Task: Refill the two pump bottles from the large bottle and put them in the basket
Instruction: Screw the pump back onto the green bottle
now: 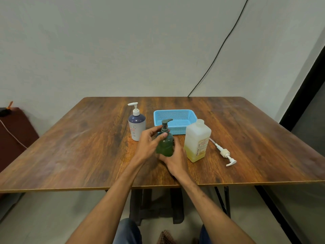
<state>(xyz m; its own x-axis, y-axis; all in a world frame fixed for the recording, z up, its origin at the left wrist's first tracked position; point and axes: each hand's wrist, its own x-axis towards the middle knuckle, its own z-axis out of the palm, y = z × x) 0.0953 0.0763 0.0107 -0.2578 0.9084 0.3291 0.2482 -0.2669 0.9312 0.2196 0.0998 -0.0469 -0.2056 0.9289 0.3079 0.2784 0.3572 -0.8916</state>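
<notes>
A small green pump bottle (165, 145) stands upright on the wooden table (88, 147) near its front edge. My left hand (147, 143) curls round the bottle's neck just below the dark pump head. My right hand (175, 159) grips the bottle's lower body from the right. Behind and to the left stands a white and purple pump bottle (136, 127) with its white pump on. A blue mesh basket (175, 120) sits behind the green bottle with nothing in it. The large translucent bottle (197, 141), holding some yellow liquid at the bottom, stands to the right, uncapped.
A loose white pump with its tube (224, 153) lies on the table right of the large bottle. A black cable (221, 48) runs down the wall behind. A dark red seat (14, 134) is at the left, beyond the table's edge.
</notes>
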